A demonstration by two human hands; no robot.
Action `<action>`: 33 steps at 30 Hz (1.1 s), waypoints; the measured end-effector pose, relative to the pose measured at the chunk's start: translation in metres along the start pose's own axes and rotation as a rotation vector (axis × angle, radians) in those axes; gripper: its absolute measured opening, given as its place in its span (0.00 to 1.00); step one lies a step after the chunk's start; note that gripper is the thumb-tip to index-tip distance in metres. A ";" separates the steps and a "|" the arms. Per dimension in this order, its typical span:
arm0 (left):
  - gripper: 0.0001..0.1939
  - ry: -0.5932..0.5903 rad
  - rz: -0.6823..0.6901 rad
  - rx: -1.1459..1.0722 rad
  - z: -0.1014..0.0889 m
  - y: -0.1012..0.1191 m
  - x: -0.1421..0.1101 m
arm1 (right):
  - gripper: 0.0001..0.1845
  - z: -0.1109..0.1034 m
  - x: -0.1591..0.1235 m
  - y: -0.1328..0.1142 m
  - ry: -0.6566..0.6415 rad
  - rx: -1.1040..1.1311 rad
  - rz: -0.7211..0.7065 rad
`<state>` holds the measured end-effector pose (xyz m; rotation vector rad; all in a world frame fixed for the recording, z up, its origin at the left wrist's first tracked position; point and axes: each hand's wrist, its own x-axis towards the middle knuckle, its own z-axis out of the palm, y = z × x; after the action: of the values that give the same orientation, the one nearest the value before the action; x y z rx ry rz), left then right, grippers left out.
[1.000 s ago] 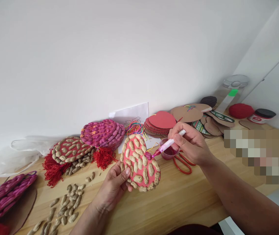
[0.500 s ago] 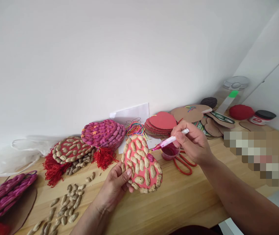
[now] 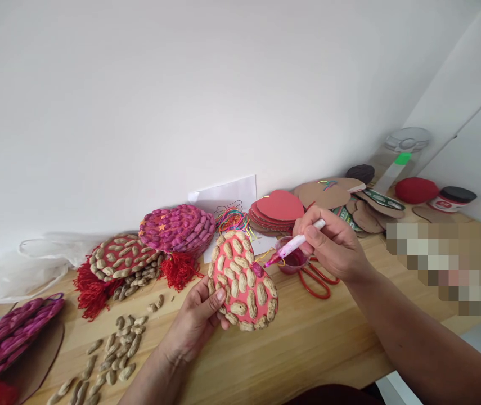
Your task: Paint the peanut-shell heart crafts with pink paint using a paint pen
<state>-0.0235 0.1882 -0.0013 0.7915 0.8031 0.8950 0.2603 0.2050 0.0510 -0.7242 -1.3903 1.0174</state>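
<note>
My left hand clamped on peanut-studded red card; my right hand pinching white brush, tip by magenta-painted peanut.

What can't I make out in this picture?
Head view:
Peanut-covered board: its back faces away.
Left hand: partly hidden behind the board.
Red looped handles: far ends hidden behind cup or right hand.
Purple piece: cut by the left edge.
Black-lidded jar: label print too small.
Pixelated patch: blocks mask what's there.
</note>
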 end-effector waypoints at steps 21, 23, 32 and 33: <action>0.20 -0.031 -0.014 0.047 0.001 0.001 -0.001 | 0.10 -0.004 0.002 0.006 -0.029 0.016 -0.009; 0.20 -0.036 -0.011 0.055 0.001 0.001 -0.002 | 0.10 -0.004 0.002 0.005 -0.025 0.017 -0.010; 0.21 -0.030 -0.014 0.037 0.003 0.002 -0.002 | 0.10 0.000 0.001 0.006 -0.029 -0.002 0.011; 0.21 -0.027 -0.012 0.030 0.003 0.002 -0.001 | 0.10 0.000 0.001 0.006 -0.026 -0.006 0.012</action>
<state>-0.0221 0.1870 0.0018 0.8221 0.7982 0.8614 0.2594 0.2083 0.0458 -0.7265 -1.4138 1.0355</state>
